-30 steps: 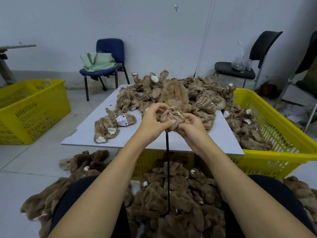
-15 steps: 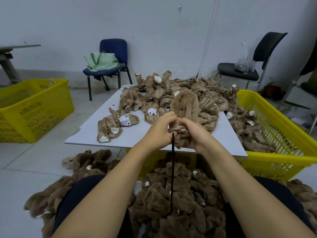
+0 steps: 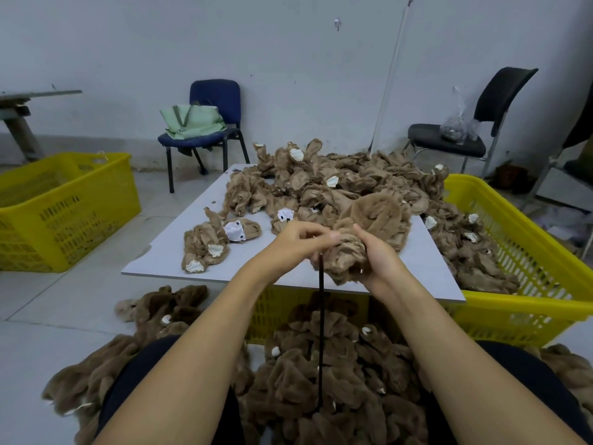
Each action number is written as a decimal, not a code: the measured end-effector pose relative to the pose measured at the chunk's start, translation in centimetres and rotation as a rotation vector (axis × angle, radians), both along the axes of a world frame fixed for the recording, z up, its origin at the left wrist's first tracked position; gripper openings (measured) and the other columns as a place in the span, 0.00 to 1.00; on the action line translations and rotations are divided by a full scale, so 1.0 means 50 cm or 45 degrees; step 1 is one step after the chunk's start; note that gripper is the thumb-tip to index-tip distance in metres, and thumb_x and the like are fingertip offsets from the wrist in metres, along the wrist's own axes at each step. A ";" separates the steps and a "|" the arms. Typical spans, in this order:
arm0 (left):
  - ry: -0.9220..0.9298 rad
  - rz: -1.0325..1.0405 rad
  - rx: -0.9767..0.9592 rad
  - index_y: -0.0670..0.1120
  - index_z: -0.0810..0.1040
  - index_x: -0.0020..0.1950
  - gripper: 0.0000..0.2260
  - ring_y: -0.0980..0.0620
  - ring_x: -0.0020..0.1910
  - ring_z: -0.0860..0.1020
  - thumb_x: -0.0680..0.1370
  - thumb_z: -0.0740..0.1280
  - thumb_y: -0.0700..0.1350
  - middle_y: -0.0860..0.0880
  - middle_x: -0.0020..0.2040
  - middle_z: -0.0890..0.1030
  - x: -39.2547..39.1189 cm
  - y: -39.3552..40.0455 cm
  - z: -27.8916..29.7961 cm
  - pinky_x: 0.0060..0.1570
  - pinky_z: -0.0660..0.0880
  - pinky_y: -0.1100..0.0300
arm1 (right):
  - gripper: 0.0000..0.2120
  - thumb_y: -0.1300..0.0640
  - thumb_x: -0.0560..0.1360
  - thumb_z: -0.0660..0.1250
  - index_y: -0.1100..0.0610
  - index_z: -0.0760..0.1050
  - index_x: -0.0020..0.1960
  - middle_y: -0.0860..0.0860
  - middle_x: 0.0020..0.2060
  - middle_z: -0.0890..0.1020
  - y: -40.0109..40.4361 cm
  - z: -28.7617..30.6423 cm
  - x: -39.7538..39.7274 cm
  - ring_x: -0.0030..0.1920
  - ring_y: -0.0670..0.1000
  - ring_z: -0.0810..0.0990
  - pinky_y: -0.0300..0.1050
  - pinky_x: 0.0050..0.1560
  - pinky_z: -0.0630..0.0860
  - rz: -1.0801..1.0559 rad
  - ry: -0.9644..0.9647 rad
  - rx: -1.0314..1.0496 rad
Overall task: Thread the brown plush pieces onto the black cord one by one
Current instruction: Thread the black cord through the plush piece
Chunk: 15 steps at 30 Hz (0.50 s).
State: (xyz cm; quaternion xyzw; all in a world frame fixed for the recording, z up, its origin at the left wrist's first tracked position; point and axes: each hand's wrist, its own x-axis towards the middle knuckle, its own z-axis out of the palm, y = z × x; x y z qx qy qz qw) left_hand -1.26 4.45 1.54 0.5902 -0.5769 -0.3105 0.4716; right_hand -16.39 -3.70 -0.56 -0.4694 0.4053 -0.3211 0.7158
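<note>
Both hands are meeting over the near edge of the board, working one plush piece onto the cord.

My left hand is pinching the top of the black cord between curled fingers, and my right hand is gripping a bunched brown plush piece from its right side, pressing it against the cord's upper end. I am seeing the cord hanging straight down between my forearms into a heap of darker threaded pieces lying between my knees. More loose pieces are piling across the white board and spilling into a yellow crate on my right. A second crate is sitting on the floor at far left, and a blue chair is standing against the wall.
</note>
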 end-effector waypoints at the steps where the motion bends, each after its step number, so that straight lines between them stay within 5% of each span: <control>1: 0.088 -0.037 0.040 0.48 0.85 0.44 0.08 0.49 0.45 0.81 0.81 0.70 0.47 0.35 0.51 0.82 0.001 0.002 -0.001 0.43 0.78 0.62 | 0.20 0.45 0.84 0.61 0.59 0.82 0.59 0.58 0.52 0.87 0.001 0.006 -0.001 0.54 0.57 0.84 0.51 0.50 0.79 -0.002 -0.042 0.023; 5: -0.083 -0.148 0.080 0.48 0.84 0.49 0.03 0.54 0.50 0.77 0.78 0.73 0.41 0.49 0.52 0.80 0.005 0.009 0.005 0.53 0.76 0.59 | 0.22 0.46 0.84 0.60 0.64 0.80 0.61 0.62 0.56 0.85 0.012 0.012 0.000 0.58 0.62 0.83 0.59 0.62 0.79 -0.009 -0.188 0.156; 7: -0.203 -0.209 0.116 0.53 0.83 0.49 0.07 0.55 0.51 0.75 0.76 0.76 0.42 0.51 0.53 0.77 0.005 0.014 0.010 0.56 0.72 0.60 | 0.24 0.45 0.85 0.58 0.65 0.79 0.63 0.63 0.56 0.84 0.018 0.010 0.001 0.56 0.62 0.84 0.60 0.58 0.80 0.003 -0.233 0.226; 10: -0.353 -0.207 0.083 0.54 0.80 0.46 0.10 0.61 0.46 0.72 0.74 0.77 0.40 0.51 0.51 0.75 -0.001 0.015 0.011 0.45 0.68 0.72 | 0.24 0.44 0.84 0.58 0.64 0.81 0.58 0.62 0.49 0.86 0.023 0.008 0.008 0.45 0.60 0.86 0.57 0.48 0.83 0.013 -0.285 0.292; 13: -0.413 -0.080 -0.089 0.46 0.76 0.40 0.11 0.58 0.42 0.69 0.73 0.75 0.34 0.51 0.45 0.70 -0.018 0.005 -0.003 0.43 0.66 0.69 | 0.24 0.44 0.85 0.57 0.64 0.80 0.54 0.63 0.47 0.84 0.030 0.006 0.025 0.47 0.61 0.82 0.60 0.64 0.76 -0.006 -0.341 0.306; 15: -0.396 0.010 -0.240 0.40 0.74 0.38 0.10 0.55 0.39 0.67 0.73 0.72 0.31 0.49 0.42 0.69 -0.029 -0.002 -0.013 0.40 0.66 0.64 | 0.23 0.45 0.85 0.55 0.63 0.79 0.52 0.60 0.39 0.83 0.032 0.004 0.035 0.42 0.58 0.81 0.57 0.54 0.80 0.000 -0.412 0.312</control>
